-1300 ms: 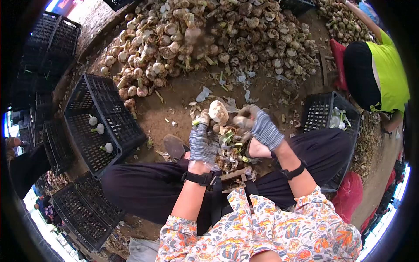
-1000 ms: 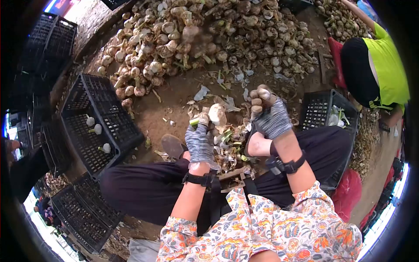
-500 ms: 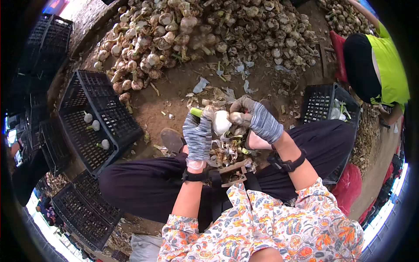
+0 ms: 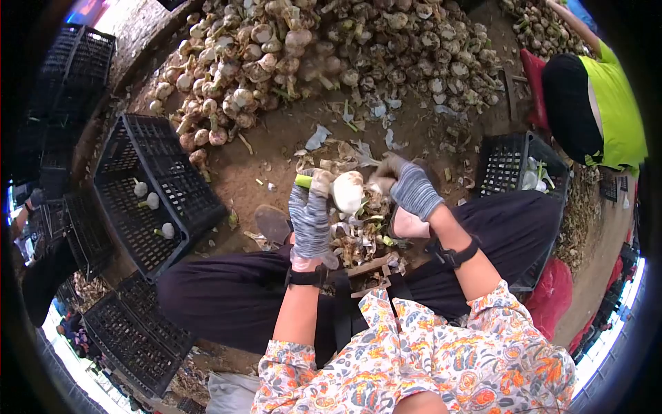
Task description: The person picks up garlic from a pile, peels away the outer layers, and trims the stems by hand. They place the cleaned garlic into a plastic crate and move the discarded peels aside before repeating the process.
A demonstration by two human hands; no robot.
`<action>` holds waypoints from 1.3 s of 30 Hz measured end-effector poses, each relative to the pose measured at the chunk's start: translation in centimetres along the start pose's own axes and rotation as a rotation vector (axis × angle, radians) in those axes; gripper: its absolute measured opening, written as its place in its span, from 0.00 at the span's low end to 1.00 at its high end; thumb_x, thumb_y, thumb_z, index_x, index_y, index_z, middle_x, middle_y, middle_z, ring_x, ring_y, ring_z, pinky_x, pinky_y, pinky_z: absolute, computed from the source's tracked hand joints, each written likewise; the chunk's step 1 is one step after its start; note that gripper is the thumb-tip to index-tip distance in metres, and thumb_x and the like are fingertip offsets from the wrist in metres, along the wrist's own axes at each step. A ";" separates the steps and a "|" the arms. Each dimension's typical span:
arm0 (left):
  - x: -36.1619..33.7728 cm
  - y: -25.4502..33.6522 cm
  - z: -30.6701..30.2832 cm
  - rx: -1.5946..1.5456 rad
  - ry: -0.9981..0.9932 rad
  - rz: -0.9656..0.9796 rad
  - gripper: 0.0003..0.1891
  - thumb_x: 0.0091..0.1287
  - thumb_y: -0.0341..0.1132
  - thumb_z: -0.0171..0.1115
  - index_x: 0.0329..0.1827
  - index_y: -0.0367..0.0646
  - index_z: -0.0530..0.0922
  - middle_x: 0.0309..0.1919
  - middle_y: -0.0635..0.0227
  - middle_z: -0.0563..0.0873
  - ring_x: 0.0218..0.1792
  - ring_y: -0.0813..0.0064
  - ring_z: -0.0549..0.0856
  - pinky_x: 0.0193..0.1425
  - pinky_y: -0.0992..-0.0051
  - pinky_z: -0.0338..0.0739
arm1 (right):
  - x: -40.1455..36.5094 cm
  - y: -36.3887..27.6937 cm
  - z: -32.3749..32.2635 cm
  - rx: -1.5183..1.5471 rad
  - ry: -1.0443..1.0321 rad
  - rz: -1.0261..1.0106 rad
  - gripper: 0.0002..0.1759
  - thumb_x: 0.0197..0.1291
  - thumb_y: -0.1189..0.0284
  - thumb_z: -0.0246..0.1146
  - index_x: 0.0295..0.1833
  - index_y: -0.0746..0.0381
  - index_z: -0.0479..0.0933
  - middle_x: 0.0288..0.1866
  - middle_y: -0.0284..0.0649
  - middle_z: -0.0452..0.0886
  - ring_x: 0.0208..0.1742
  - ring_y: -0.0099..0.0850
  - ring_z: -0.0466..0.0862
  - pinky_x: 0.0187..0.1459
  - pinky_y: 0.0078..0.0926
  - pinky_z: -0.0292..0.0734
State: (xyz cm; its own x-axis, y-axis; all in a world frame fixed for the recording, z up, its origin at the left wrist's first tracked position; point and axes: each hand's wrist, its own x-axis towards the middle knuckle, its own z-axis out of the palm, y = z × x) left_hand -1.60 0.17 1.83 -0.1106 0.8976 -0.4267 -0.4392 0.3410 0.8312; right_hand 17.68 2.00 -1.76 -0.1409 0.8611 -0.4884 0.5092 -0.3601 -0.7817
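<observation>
My left hand [image 4: 310, 217], in a grey knitted glove, is closed round a garlic bulb [image 4: 347, 192]. The bulb's white, peeled side faces right, and its green cut stem [image 4: 303, 181] pokes out at the left of my fingers. Just right of the bulb is my gloved right hand [image 4: 412, 186], its fingertips bent together and slightly blurred. Whatever they pinch cannot be made out. Below both hands lies a heap of garlic skins and stem scraps [image 4: 365, 238], between my shoes.
A big pile of garlic bulbs [image 4: 276, 62] lies ahead. A black crate [image 4: 148, 193] at left holds three bulbs; another crate [image 4: 503, 162] at right holds some too. A person in a yellow-green top [image 4: 614, 103] bends at far right. A wooden piece [image 4: 369, 265] lies before me.
My right hand has drawn slightly away from the bulb, leaving a small gap. More of the bulb's white side shows. My left hand still holds it, shifted slightly left.
</observation>
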 end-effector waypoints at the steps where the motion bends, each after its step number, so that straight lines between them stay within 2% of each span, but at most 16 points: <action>1: 0.2 0.3 0.0 -0.188 -0.039 -0.078 0.13 0.64 0.44 0.59 0.38 0.43 0.76 0.31 0.72 0.79 0.34 0.79 0.79 0.39 0.77 0.77 | 0.0 0.8 -0.5 -0.176 -0.153 -0.066 0.03 0.54 0.75 0.61 0.35 0.63 0.77 0.34 0.38 0.79 0.33 0.24 0.77 0.38 0.23 0.74; 6: 0.5 -0.3 -1.0 -0.399 -0.069 -0.140 0.10 0.65 0.41 0.57 0.40 0.43 0.76 0.34 0.72 0.80 0.38 0.76 0.80 0.43 0.74 0.76 | -1.0 -3.7 -0.4 -0.364 0.071 -0.353 0.07 0.55 0.71 0.62 0.37 0.64 0.77 0.35 0.39 0.79 0.34 0.26 0.79 0.39 0.28 0.76; 8: 0.6 -1.2 -1.6 -0.220 -0.021 0.003 0.10 0.66 0.41 0.57 0.41 0.44 0.75 0.34 0.74 0.79 0.37 0.80 0.78 0.42 0.78 0.74 | -0.8 -6.7 -0.4 0.427 -0.046 0.005 0.10 0.58 0.70 0.61 0.41 0.65 0.75 0.33 0.37 0.77 0.35 0.25 0.79 0.38 0.26 0.76; 10: 0.3 -0.6 -1.7 -0.046 -0.025 0.055 0.10 0.66 0.40 0.57 0.42 0.44 0.74 0.34 0.75 0.78 0.35 0.83 0.76 0.40 0.80 0.72 | -0.2 -7.2 0.5 0.485 -0.069 -0.114 0.20 0.56 0.61 0.65 0.43 0.67 0.73 0.33 0.39 0.79 0.35 0.23 0.77 0.37 0.24 0.74; 12: 0.3 -0.2 -1.8 0.121 -0.024 0.111 0.09 0.66 0.38 0.57 0.43 0.44 0.73 0.34 0.77 0.77 0.34 0.86 0.73 0.38 0.83 0.71 | 0.7 -6.7 1.3 0.047 -0.132 -0.203 0.18 0.55 0.64 0.65 0.42 0.67 0.73 0.33 0.40 0.79 0.34 0.22 0.76 0.36 0.22 0.75; 16: -0.2 0.3 -1.9 0.120 -0.032 0.129 0.08 0.66 0.38 0.57 0.42 0.45 0.74 0.35 0.76 0.78 0.37 0.85 0.73 0.42 0.82 0.69 | -0.3 -7.0 0.0 0.619 -0.403 0.087 0.17 0.58 0.64 0.63 0.45 0.66 0.74 0.35 0.36 0.79 0.38 0.20 0.78 0.38 0.22 0.78; 17: -0.1 0.2 -1.8 0.149 -0.035 0.144 0.09 0.66 0.39 0.57 0.42 0.45 0.73 0.35 0.76 0.78 0.37 0.85 0.73 0.43 0.82 0.69 | -0.2 -6.5 -0.2 0.466 -0.405 -0.049 0.19 0.58 0.60 0.62 0.45 0.65 0.72 0.34 0.32 0.76 0.39 0.21 0.75 0.42 0.22 0.72; 20: 0.1 0.3 -1.7 0.186 -0.050 0.117 0.10 0.66 0.39 0.57 0.43 0.45 0.73 0.36 0.75 0.78 0.37 0.85 0.73 0.43 0.82 0.69 | -1.1 -7.6 -0.6 0.681 -0.332 0.061 0.18 0.58 0.61 0.62 0.45 0.65 0.73 0.35 0.33 0.76 0.40 0.20 0.75 0.43 0.22 0.72; 21: 0.1 0.2 -1.6 0.188 -0.059 0.163 0.10 0.66 0.40 0.58 0.43 0.45 0.73 0.36 0.75 0.78 0.37 0.85 0.74 0.43 0.82 0.69 | -0.8 -7.4 -0.6 0.496 -0.280 -0.072 0.17 0.58 0.63 0.61 0.44 0.65 0.73 0.35 0.33 0.76 0.39 0.20 0.74 0.42 0.21 0.72; 24: 0.2 0.0 -1.7 0.224 -0.081 0.210 0.09 0.66 0.37 0.57 0.44 0.43 0.72 0.36 0.74 0.76 0.37 0.82 0.74 0.44 0.80 0.71 | -0.3 -6.7 0.4 0.465 -0.254 0.049 0.13 0.58 0.67 0.61 0.41 0.66 0.74 0.35 0.34 0.76 0.37 0.20 0.74 0.40 0.20 0.73; 25: 0.3 -0.3 -1.9 0.362 -0.099 0.315 0.09 0.66 0.36 0.58 0.44 0.43 0.72 0.36 0.73 0.77 0.37 0.82 0.74 0.44 0.80 0.71 | -0.3 -6.7 0.6 0.204 -0.152 -0.137 0.10 0.56 0.71 0.61 0.41 0.65 0.73 0.34 0.34 0.76 0.35 0.21 0.75 0.37 0.20 0.74; 28: 0.0 -0.4 -1.8 0.437 -0.095 0.393 0.08 0.66 0.35 0.58 0.43 0.43 0.72 0.35 0.73 0.77 0.37 0.82 0.74 0.44 0.80 0.71 | -0.7 -6.3 1.1 0.217 -0.021 -0.297 0.09 0.54 0.75 0.62 0.40 0.65 0.73 0.33 0.34 0.76 0.34 0.20 0.75 0.36 0.21 0.74; 30: -0.3 0.0 -1.6 0.304 -0.063 0.350 0.08 0.66 0.35 0.57 0.43 0.43 0.72 0.35 0.74 0.78 0.37 0.83 0.75 0.44 0.80 0.71 | -0.4 -4.3 0.8 0.247 -0.067 -0.256 0.08 0.52 0.77 0.62 0.39 0.65 0.73 0.32 0.35 0.77 0.34 0.20 0.75 0.36 0.21 0.75; 33: 0.4 0.2 -2.0 0.126 -0.006 0.243 0.07 0.67 0.35 0.56 0.42 0.44 0.72 0.35 0.75 0.78 0.36 0.85 0.74 0.43 0.81 0.71 | -0.7 -2.3 0.0 -0.251 -0.069 -0.089 0.07 0.54 0.76 0.62 0.39 0.65 0.74 0.30 0.36 0.78 0.35 0.21 0.76 0.37 0.20 0.74; 36: 0.6 0.1 -2.0 0.089 0.048 0.182 0.07 0.67 0.36 0.56 0.42 0.44 0.72 0.34 0.75 0.77 0.35 0.86 0.73 0.42 0.83 0.71 | -0.9 -3.0 1.4 0.093 0.083 -0.173 0.10 0.54 0.70 0.63 0.40 0.63 0.74 0.36 0.46 0.80 0.38 0.35 0.80 0.41 0.30 0.74; 39: 0.5 0.0 -1.8 0.187 0.039 0.237 0.07 0.67 0.37 0.56 0.42 0.45 0.72 0.32 0.77 0.76 0.32 0.88 0.72 0.36 0.85 0.70 | -1.2 -7.8 2.1 0.171 0.022 -0.210 0.09 0.56 0.71 0.62 0.40 0.64 0.74 0.37 0.42 0.79 0.37 0.30 0.78 0.41 0.29 0.73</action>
State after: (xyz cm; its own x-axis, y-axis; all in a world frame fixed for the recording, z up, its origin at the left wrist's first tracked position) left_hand -3.27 0.10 0.98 -0.2257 0.9482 -0.2236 -0.2262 0.1723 0.9587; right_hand 12.10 3.03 4.07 -0.2092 0.9303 -0.3013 0.3193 -0.2262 -0.9202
